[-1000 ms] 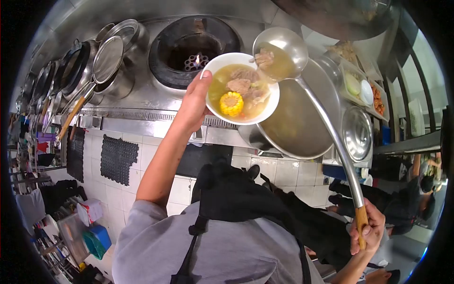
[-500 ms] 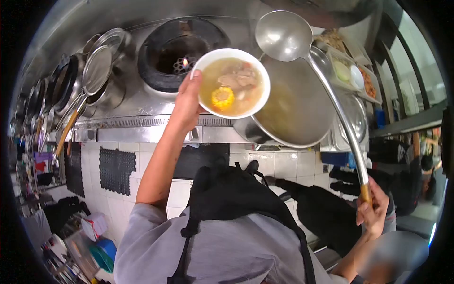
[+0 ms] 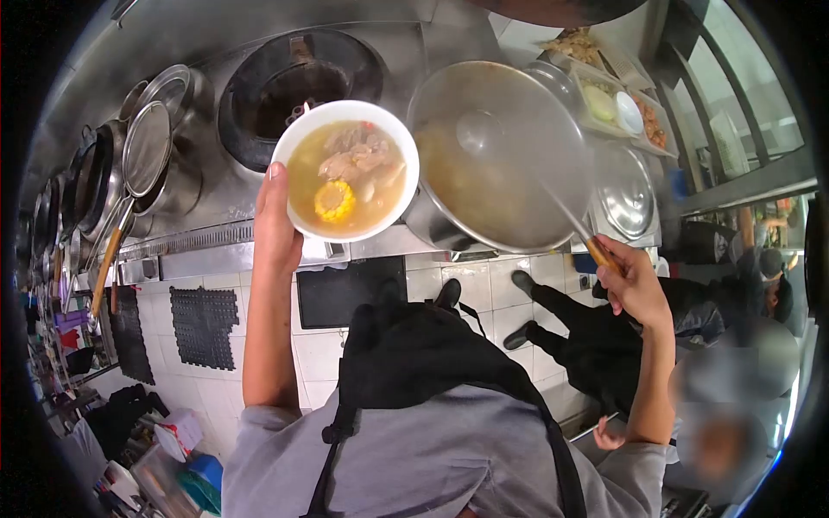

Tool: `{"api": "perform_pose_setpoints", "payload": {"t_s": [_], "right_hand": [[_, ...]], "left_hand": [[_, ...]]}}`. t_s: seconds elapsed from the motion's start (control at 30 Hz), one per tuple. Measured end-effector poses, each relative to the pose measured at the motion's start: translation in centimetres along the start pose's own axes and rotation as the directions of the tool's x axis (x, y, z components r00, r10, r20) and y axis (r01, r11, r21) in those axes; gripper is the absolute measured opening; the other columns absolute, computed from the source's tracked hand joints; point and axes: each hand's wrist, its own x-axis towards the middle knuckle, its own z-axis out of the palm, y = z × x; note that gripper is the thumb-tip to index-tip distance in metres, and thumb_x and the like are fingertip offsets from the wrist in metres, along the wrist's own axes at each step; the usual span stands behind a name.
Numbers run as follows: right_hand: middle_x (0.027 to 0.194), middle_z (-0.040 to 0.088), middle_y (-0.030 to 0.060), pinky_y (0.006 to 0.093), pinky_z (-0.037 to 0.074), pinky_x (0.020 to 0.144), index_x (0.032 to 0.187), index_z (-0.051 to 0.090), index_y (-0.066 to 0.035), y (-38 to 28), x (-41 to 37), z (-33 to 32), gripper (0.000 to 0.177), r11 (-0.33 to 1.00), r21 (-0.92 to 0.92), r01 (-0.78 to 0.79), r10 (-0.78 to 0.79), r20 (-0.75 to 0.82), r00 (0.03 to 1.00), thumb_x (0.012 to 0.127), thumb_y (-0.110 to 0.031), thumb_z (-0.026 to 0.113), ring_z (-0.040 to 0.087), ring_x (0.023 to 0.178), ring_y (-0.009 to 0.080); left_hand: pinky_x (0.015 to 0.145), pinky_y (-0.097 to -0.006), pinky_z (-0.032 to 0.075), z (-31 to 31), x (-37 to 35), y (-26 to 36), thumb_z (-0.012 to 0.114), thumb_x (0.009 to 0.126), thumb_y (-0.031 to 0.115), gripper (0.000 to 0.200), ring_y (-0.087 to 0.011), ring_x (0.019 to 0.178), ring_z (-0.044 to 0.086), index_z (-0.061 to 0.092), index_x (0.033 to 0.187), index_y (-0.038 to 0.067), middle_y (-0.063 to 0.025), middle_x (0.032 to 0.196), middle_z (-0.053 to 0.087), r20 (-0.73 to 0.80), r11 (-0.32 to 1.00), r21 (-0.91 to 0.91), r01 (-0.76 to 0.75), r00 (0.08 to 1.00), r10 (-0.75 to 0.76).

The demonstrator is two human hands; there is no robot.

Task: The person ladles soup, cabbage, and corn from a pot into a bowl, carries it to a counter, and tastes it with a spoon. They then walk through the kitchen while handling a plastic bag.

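Note:
A white bowl [image 3: 409, 142] of clear soup, with meat [image 3: 356, 161] and a piece of corn [image 3: 334, 201] in it, is gripped at its left rim by my left hand [image 3: 278, 220]. My right hand [image 3: 637, 283] is wrapped round the wooden handle of a long metal ladle [image 3: 561, 207]. The ladle's round head is down inside a large steaming metal pot [image 3: 439, 207], partly veiled by steam. Pale broth shows in the pot. The bowl is held just left of the pot, in front of the stove.
A black-ringed burner [image 3: 233, 121] stands behind the bowl. Strainers [image 3: 148, 148] and pots line the left. Food containers [image 3: 609, 112] and a metal lid [image 3: 626, 194] sit right of the pot. Another person in black trousers [image 3: 587, 345] stands close on my right.
The ladle has gone from above the pot down into it, my right hand moving up and left. My left hand has shifted the bowl left and slightly down.

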Motion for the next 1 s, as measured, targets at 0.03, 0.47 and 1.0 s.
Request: {"api": "perform_pose_setpoints", "payload": {"t_s": [0.03, 0.47, 1.0], "right_hand": [[0.072, 0.055, 0.003, 0.0228, 0.037, 0.037, 0.138, 0.043, 0.01, -0.2, 0.4, 0.3, 0.051, 1.0, -0.006, -0.004, 0.004, 0.004, 1.0, 0.09, 0.002, 0.058, 0.046, 0.042, 0.0061], [0.068, 0.057, 0.0084, 0.0242, 0.039, 0.032, 0.138, 0.044, 0.008, -0.2, 0.7, 0.6, 0.05, 0.908, 0.388, -0.159, 0.126, 0.111, 0.986, 0.092, -0.009, 0.057, 0.05, 0.039, 0.0118], [0.052, 0.054, 0.009, 0.0203, 0.035, 0.029, 0.131, 0.043, 0.019, -1.0, -13.1, 0.4, 0.083, 0.856, 0.496, 0.147, -0.137, -0.057, 0.989, 0.084, -0.043, 0.072, 0.042, 0.027, 0.0095]], "left_hand": [[0.101, -0.0364, 0.046, -0.5, -0.1, -0.3, 0.043, 0.104, 0.039, 0.054, -0.023, 0.12, 0.055, 0.044, 0.136, -0.005, -0.0164, 0.131, 0.054, -0.015, 1.0, -0.002, -0.009, 1.0, 0.009], [0.103, -0.0331, 0.042, -1.8, -2.0, -0.3, 0.047, 0.103, 0.039, 0.057, -0.0212, 0.122, 0.053, 0.043, 0.138, -0.005, -0.0158, 0.133, 0.053, -0.048, 1.0, 0.012, 0.017, 0.999, -0.017], [0.102, -0.0315, 0.041, 0.7, -0.3, -0.4, 0.044, 0.103, 0.04, 0.057, -0.0203, 0.123, 0.051, 0.04, 0.143, 0.0, -0.0141, 0.134, 0.053, 0.037, 0.998, 0.054, 0.043, 0.998, -0.045]]}}
